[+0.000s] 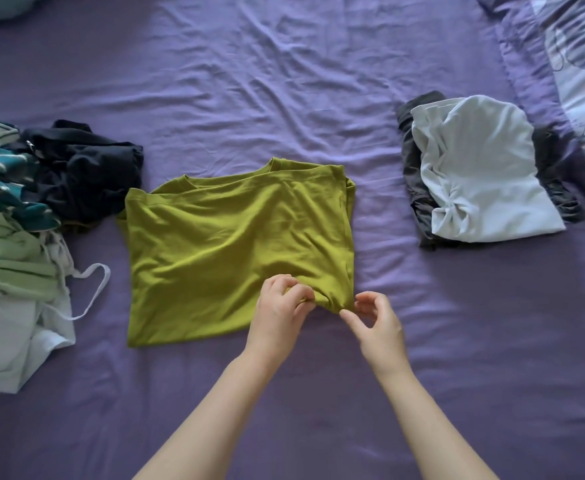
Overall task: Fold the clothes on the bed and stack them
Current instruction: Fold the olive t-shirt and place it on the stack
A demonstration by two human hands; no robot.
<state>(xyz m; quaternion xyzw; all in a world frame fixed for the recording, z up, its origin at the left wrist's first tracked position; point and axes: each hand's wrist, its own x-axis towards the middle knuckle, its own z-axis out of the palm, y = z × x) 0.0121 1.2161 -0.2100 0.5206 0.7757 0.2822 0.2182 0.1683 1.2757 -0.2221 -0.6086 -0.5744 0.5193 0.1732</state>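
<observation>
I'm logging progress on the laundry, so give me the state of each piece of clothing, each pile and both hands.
Green shirt: partly folded, flat on the bed.
Left hand: pinching the green shirt's near hem.
Right hand: fingers curled at the shirt's near right corner; grip unclear.
Folded stack: white garment on a dark one.
Unfolded pile: crumpled heap.

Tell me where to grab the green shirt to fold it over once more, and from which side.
Probably take the green shirt along its near hem, coming from the near side. The left hand already pinches the bunched near-right corner, with the right hand beside it. The shirt lies flat, collar at the far edge, so the free near-left corner is likely the second spot to grip.
</observation>
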